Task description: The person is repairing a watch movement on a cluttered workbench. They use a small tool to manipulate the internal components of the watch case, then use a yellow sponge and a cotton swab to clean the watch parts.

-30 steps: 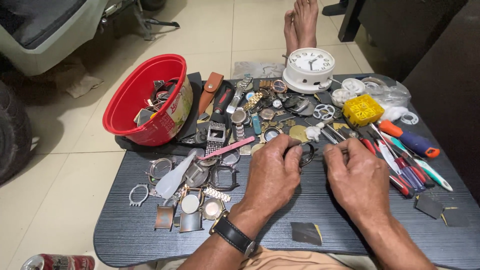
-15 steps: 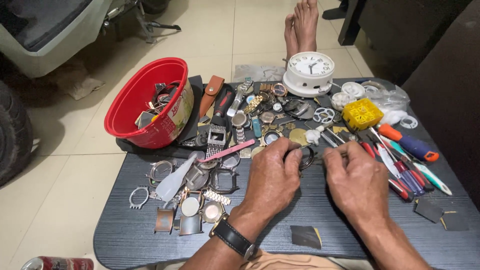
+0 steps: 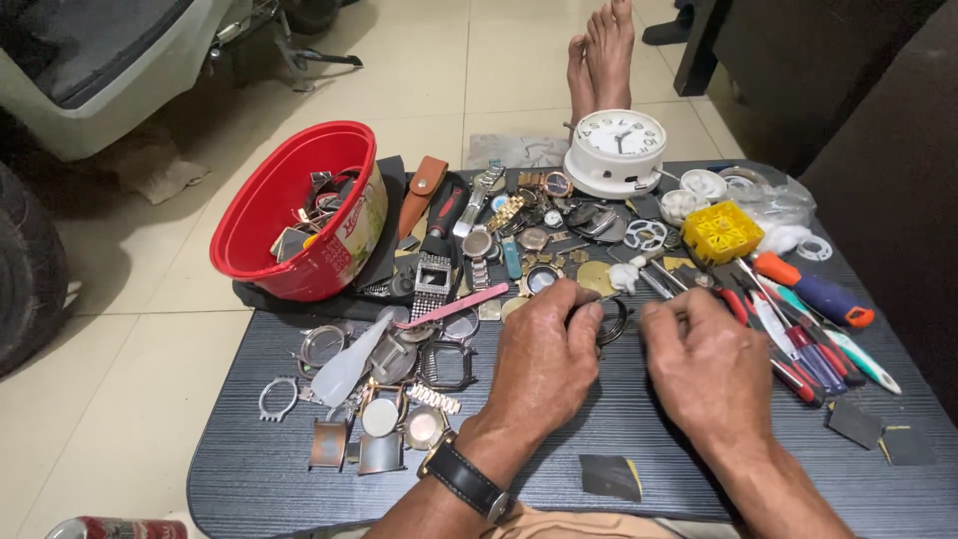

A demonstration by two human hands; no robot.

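Observation:
My left hand and my right hand meet over the middle of a dark table. Both pinch a small dark round watch part between their fingertips; the fingers hide most of it. A black wristwatch is on my left wrist. Loose watch cases and rings lie just left of my left hand. Screwdrivers with red and blue handles lie just right of my right hand.
A red tub with watch parts sits at the back left. A white round clock stands at the table's far edge, a yellow box beside it. Bare feet rest on the tiled floor beyond. Dark pads lie near the front.
Both hands stay together on the small part, with only slight finger shifts. Nothing else on the table has moved.

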